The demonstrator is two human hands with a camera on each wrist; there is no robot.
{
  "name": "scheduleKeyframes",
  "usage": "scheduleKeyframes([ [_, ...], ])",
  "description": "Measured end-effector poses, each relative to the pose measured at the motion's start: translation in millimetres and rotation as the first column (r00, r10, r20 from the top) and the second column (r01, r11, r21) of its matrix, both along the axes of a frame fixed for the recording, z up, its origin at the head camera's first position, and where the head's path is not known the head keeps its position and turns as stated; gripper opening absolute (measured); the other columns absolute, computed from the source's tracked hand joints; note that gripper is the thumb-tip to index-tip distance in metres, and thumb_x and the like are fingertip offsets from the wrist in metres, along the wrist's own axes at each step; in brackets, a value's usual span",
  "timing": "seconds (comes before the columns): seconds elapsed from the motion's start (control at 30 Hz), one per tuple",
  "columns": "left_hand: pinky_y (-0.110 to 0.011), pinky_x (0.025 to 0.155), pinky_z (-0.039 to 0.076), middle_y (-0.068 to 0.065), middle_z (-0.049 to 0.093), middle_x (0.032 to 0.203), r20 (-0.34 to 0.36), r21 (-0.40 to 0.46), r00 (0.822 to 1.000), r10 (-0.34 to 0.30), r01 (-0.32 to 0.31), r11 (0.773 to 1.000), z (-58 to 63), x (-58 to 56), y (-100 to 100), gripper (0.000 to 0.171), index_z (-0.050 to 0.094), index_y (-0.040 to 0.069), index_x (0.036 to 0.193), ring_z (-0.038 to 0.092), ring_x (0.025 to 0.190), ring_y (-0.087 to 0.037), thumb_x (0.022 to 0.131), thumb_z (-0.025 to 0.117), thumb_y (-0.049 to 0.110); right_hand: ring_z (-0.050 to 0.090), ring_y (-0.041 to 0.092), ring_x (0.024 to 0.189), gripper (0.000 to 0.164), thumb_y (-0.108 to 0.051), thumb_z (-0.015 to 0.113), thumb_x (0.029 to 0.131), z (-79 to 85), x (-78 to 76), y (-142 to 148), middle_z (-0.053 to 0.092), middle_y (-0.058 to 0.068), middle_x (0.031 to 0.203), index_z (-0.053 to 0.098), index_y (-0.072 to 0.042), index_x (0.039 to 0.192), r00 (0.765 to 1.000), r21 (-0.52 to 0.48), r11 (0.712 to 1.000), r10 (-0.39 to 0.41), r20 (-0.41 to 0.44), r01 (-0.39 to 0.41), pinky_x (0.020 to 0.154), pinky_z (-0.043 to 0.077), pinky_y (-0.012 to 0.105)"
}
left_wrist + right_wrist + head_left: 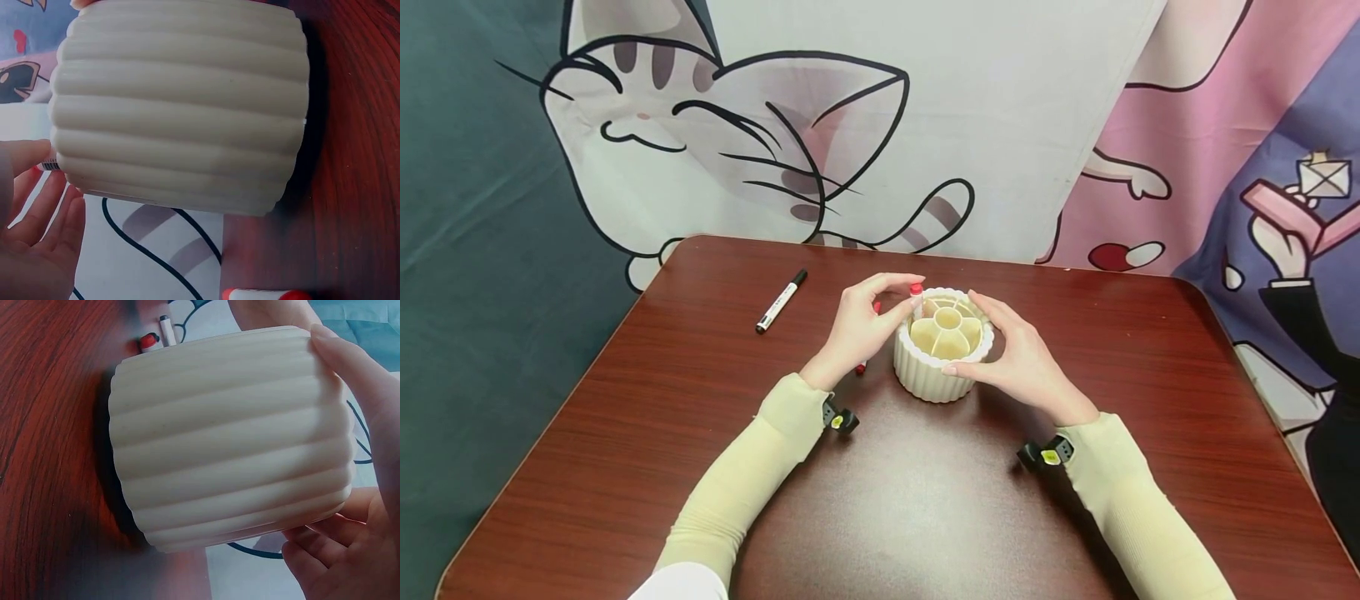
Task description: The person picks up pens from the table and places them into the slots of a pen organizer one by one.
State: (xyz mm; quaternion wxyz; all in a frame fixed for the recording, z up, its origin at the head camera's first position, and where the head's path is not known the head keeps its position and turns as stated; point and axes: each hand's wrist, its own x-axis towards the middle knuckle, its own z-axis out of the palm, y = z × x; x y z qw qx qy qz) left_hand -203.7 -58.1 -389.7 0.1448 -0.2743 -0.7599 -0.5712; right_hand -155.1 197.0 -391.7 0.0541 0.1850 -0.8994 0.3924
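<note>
A cream, ribbed pen holder [934,379] with several compartments around a round middle one stands upright on the table. My left hand [867,315] is at its left rim, pinching a red-capped marker [917,291] between thumb and fingers. The marker's lower part is inside an outer left compartment. In the left wrist view only a short piece of this marker [49,165] shows beside the holder's rim. My right hand [1022,360] grips the holder's right side, thumb on the near rim and fingers at the far rim [337,356].
Another red marker [861,367] lies on the table behind my left hand, partly hidden by it. Farther left lies a white marker with a black cap [782,302]. The brown table [647,433] ends at a cloth backdrop printed with cartoon cats [880,125].
</note>
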Motion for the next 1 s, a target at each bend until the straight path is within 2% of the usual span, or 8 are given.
scheduleKeyframes([
  [0.2, -0.045, 0.079, 0.053, 0.009, 0.072, 0.113, 0.009, -0.046, 1.0, 0.015, -0.015, 0.999, 1.7, -0.1, -5, 0.034, 0.071, 0.016, 0.128, 0.065, 0.106, -0.005, 0.094, 0.077, 0.018, 0.042, 0.023, 0.139, 0.106, -0.051, 0.093, 0.069, 0.3, -0.3, 0, 0.044, 0.003, 0.155, 0.042, -0.019, 0.157, 1.0, 0.01, 1.0, 0.002, -0.009, -0.002, 0.111, 0.036, 0.055],
  [0.3, -0.044, 0.085, 0.052, 0.006, 0.072, 0.117, 0.008, -0.072, 1.0, 0.025, -0.024, 0.997, 2.8, -0.3, -13, 0.038, 0.07, 0.017, 0.13, 0.063, 0.11, -0.005, 0.093, 0.078, 0.02, 0.042, 0.024, 0.139, 0.106, -0.051, 0.093, 0.069, 0.9, -0.6, 1, 0.044, 0.004, 0.155, 0.042, -0.018, 0.157, 1.0, 0.026, 1.0, 0.008, -0.011, -0.007, 0.111, 0.037, 0.055],
  [0.47, -0.042, 0.089, 0.052, 0.002, 0.072, 0.118, 0.024, -0.102, 0.996, 0.089, -0.086, 0.991, 1.1, -2.3, -38, 0.037, 0.07, 0.017, 0.13, 0.064, 0.111, -0.011, 0.094, 0.078, 0.022, 0.042, 0.025, 0.139, 0.106, -0.051, 0.092, 0.07, 2.9, 1.9, 3, 0.043, 0.005, 0.155, 0.042, -0.016, 0.157, 1.0, 0.054, 0.998, 0.02, -0.017, -0.019, 0.11, 0.037, 0.056],
  [0.67, -0.051, 0.094, 0.052, -0.004, 0.073, 0.117, 0.064, -0.089, 0.984, 0.167, -0.161, 0.983, -4.1, -7.4, -76, 0.037, 0.07, 0.015, 0.128, 0.067, 0.108, -0.027, 0.092, 0.079, 0.02, 0.044, 0.024, 0.138, 0.1, -0.05, 0.09, 0.073, 3.1, 7.7, 6, 0.047, 0.006, 0.151, 0.045, -0.012, 0.154, 0.998, 0.071, 0.997, 0.017, -0.063, -0.013, 0.111, 0.037, 0.054],
  [0.83, -0.051, 0.097, 0.051, -0.008, 0.072, 0.117, 0.086, -0.127, 0.96, 0.267, -0.256, 0.958, -6.4, -12.3, -105, 0.041, 0.07, 0.014, 0.128, 0.065, 0.11, -0.028, 0.09, 0.081, 0.023, 0.047, 0.024, 0.135, 0.095, -0.051, 0.09, 0.074, 2.3, 13.1, 9, 0.051, 0.004, 0.147, 0.05, -0.013, 0.151, 0.996, 0.061, 0.998, -0.011, -0.09, 0.017, 0.109, 0.038, 0.055],
  [1.0, -0.046, 0.099, 0.05, -0.01, 0.071, 0.119, 0.111, -0.213, 0.921, 0.373, -0.345, 0.914, -13.3, -16.2, -132, 0.047, 0.069, 0.01, 0.13, 0.064, 0.113, -0.025, 0.087, 0.084, 0.025, 0.05, 0.021, 0.131, 0.086, -0.045, 0.091, 0.075, 2.5, 18.3, 11, 0.055, 0.001, 0.141, 0.054, -0.012, 0.145, 0.992, 0.034, 0.999, -0.026, -0.123, 0.03, 0.107, 0.04, 0.052],
])
